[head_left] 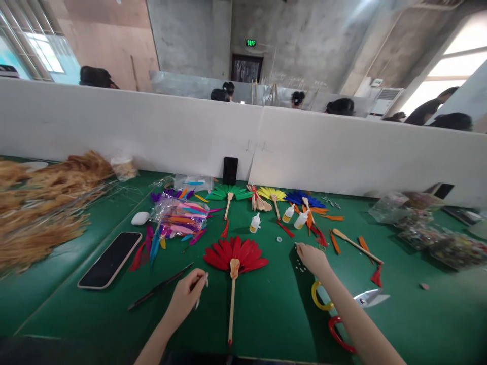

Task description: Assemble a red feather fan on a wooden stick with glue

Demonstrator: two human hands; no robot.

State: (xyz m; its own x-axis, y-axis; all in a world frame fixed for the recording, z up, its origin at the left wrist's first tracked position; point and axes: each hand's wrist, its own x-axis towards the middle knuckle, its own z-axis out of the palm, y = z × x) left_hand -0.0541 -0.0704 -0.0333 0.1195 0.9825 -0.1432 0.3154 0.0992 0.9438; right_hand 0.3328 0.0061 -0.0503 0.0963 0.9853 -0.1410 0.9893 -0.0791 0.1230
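Observation:
A red feather fan (236, 252) with a pale wooden handle lies between my hands, its handle toward me. My left hand (185, 293) is closed just left of that handle. Small pale bits show at its fingertips, too small to name. My right hand (312, 258) is closed in a pinch at the table, right of the red fan. Whatever its fingertips hold is too small to make out. Several tiny white pieces (301, 267) are scattered beside it. Scissors (367, 299) with one yellow and one red handle lie partly under my right forearm.
Green (229, 192), yellow (271, 193) and blue feather fans (304, 198) lie farther back. Small glue bottles (255, 223) stand before them. A phone (110, 261), tweezers (160, 286) and bagged feathers (180, 215) are leftward. A bare fan handle (357, 246) lies rightward.

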